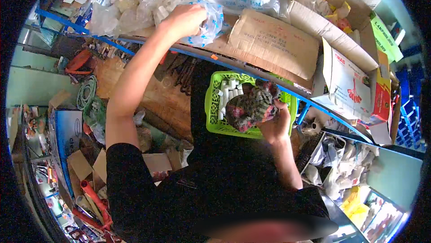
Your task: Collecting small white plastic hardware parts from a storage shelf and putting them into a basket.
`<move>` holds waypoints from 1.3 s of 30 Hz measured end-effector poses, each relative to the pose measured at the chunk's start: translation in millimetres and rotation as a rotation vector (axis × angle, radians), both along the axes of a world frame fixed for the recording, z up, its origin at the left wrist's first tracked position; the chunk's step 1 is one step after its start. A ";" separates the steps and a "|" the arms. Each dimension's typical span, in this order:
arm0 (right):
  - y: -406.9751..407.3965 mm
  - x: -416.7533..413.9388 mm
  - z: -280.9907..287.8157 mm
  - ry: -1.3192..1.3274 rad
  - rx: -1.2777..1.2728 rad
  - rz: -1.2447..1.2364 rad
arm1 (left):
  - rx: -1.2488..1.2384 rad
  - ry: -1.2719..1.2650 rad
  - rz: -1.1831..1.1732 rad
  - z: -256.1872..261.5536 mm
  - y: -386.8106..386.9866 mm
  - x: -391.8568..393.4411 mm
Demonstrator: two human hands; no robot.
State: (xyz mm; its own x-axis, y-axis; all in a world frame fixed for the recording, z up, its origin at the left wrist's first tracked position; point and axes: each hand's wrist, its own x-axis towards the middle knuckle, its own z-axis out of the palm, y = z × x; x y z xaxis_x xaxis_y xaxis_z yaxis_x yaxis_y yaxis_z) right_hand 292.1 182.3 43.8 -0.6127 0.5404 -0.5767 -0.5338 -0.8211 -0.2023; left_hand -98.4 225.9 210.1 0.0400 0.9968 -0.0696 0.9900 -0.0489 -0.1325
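Note:
My left hand is at a clear plastic bag with blue print on the upper shelf; its fingertips are partly hidden by the bag. A dark patterned cloth with pink patches lies bunched against my right hand, whose thumb and fingers hold it. Under the cloth is a green plastic basket with several white cylindrical pieces inside. The cloth covers part of the basket's contents.
A metal shelf with a blue edge crosses in front of me. It bears clear plastic bags, a cardboard flap and an open carton. Lower left stand a blue box and red pipes; lower right, a bin of bags.

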 end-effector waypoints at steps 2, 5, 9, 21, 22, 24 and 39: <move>-1.1 -1.1 -3.1 0.114 0.082 0.002 | -0.097 -0.036 0.023 3.1 8.8 1.4; -0.4 0.4 -7.2 0.084 0.059 0.015 | -0.228 -0.190 0.024 -4.5 23.3 -15.7; -2.2 0.0 7.6 0.062 0.128 0.000 | -0.228 -0.384 0.036 -6.3 29.8 -35.4; 2.5 -0.4 -6.4 0.002 0.014 -0.001 | -0.234 -0.866 0.326 -5.4 13.3 -46.6; 2.8 -2.4 -2.4 0.033 0.046 0.006 | -0.219 -0.880 0.327 -8.7 13.3 -50.8; 3.7 -1.5 -4.2 0.062 0.077 0.014 | -0.194 -0.714 0.247 -17.9 17.7 -56.2; 5.3 4.0 -9.7 0.070 0.087 0.015 | -0.245 -0.145 0.051 8.9 24.1 -10.5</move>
